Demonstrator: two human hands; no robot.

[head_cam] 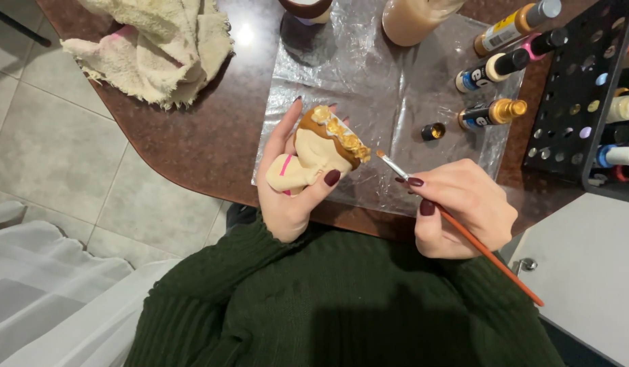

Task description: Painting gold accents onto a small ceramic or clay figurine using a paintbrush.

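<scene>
A dark green ribbed knit sleeve (260, 292) fills the lower frame. Above, the reddish-brown stone tabletop (192, 136) carries clear plastic sheeting (369, 81). At centre, the left hand (287, 183) grips a cream ceramic figurine with gold flower crown (321, 149); the right hand (457, 207), right of centre, pinches an orange-handled paintbrush (477, 245).

From where I sit this looks like a home hobby corner set up for painting. I see a rounded brown stone-look desk (192, 136) over pale floor tiles (49, 149), with a sheet of clear plastic (369, 81) spread out as a work mat. Small paint bottles (491, 112) lie on it, a black perforated rack (572, 88) holds more, and a stained cream rag (158, 47) sits at the corner.
</scene>
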